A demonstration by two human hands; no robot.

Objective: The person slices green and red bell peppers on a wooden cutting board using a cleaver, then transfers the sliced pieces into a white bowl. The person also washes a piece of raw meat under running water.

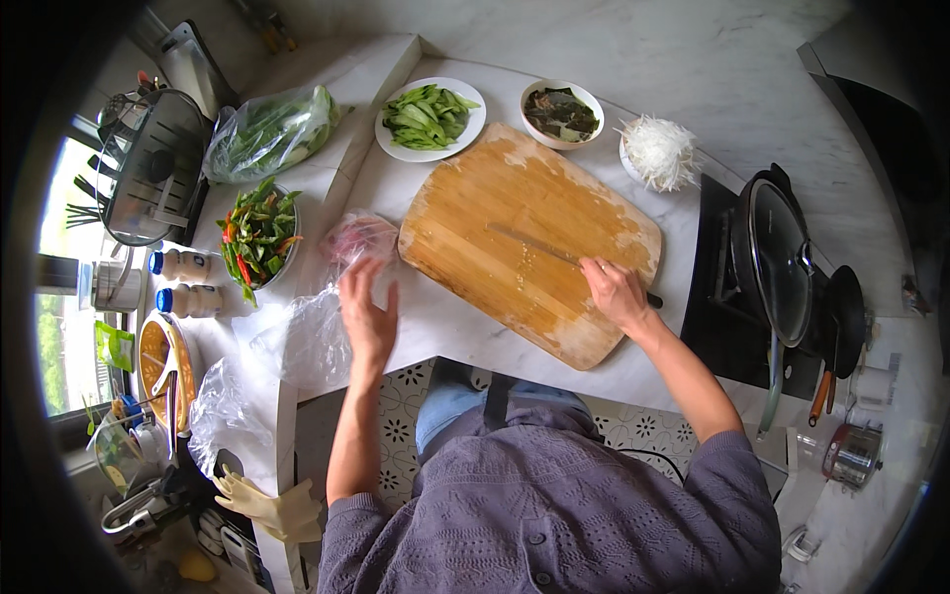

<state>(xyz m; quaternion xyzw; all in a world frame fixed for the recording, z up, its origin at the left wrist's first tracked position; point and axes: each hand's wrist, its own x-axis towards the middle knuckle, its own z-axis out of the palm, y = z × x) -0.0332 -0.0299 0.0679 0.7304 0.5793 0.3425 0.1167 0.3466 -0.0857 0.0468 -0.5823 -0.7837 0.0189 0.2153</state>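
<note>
My right hand (616, 291) grips a kitchen knife (531, 240) over a wooden cutting board (475, 185). The blade points up and left, and the black handle end sticks out past my palm. Small pale bits (525, 266) are scattered beside the blade. My left hand (367, 315), slightly blurred, holds nothing visible and has its fingers apart. It is by a clear plastic bag (315, 338) and just below a bagged pinkish-red item (361, 236), left of the board. Whether the fingertips touch the plastic, I cannot tell.
Beyond the board stand a plate (475, 134) of sliced green vegetable, a bowl (586, 139) of dark soaked pieces and a bowl (629, 165) of white shreds. A bowl (295, 223) of cut peppers and bagged greens (271, 134) lie left. A lidded pan (775, 260) sits on the cooktop (701, 297).
</note>
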